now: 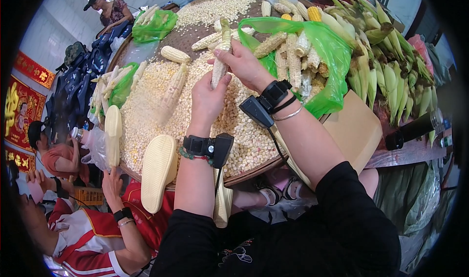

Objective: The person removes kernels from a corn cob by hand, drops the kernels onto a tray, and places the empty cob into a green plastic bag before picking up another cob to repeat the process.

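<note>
Both my hands close round one pale corn cob, held tilted upright above the kernels with its greenish stalk end pointing away from me. My left hand grips the near end. Higher up, my right hand wraps its fingers and thumb round the middle of the cob. Beneath them spreads a heap of loose whitish corn kernels. Whole cobs lie on the heap, among them one pale cob to the left. Right of my hands, a green plastic bag holds several stripped cobs.
Cream slippers lie along the near rim of the round woven tray. Unhusked corn is piled at the right, beside a cardboard piece and a dark bottle. A person in red and white sits close on my left.
</note>
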A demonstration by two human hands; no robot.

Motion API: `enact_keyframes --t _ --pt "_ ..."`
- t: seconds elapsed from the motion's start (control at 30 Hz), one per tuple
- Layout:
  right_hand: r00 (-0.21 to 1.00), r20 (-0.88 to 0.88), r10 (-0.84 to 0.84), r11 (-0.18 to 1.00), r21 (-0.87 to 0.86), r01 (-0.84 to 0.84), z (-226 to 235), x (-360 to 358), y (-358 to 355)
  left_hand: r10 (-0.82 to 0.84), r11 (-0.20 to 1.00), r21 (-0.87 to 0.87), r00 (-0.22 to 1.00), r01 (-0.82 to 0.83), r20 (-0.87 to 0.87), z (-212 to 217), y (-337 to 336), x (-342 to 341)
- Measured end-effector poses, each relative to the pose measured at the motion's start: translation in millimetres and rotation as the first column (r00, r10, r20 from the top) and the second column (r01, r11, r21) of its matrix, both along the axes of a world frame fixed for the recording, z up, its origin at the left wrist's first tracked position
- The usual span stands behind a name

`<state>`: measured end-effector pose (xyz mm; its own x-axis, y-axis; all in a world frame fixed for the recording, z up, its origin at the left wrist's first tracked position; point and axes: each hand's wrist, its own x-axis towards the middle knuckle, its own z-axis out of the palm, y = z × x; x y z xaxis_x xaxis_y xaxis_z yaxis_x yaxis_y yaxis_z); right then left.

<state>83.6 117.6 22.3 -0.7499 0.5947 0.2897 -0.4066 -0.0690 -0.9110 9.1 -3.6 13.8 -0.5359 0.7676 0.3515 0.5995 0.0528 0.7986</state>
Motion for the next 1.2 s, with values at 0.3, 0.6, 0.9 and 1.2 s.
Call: enact_keyframes --t 0.3,0.6,0.9,1.2 --pt "0.994 -0.058 0.094 0.994 -0.055 -0.097 4 3 2 0.002 0.999 -0.034 0.996 0.001 0.094 -1 0 -5" --pt "0.997 0.038 -0.070 0.990 -0.120 0.074 4 5 -3 0.040 0.992 -0.115 0.994 -0.051 -0.097 4 -2 5" --pt "1.000 0.012 -0.027 0.997 -0.070 0.028 -1 0 1 0.008 0.994 -0.106 1.000 -0.006 0.020 4 -3 1" --pt "1.000 0.009 -0.005 1.000 -0.001 0.005 -2 -1 3 -0.006 0.997 -0.073 1.000 0.008 0.018 5 -2 2"
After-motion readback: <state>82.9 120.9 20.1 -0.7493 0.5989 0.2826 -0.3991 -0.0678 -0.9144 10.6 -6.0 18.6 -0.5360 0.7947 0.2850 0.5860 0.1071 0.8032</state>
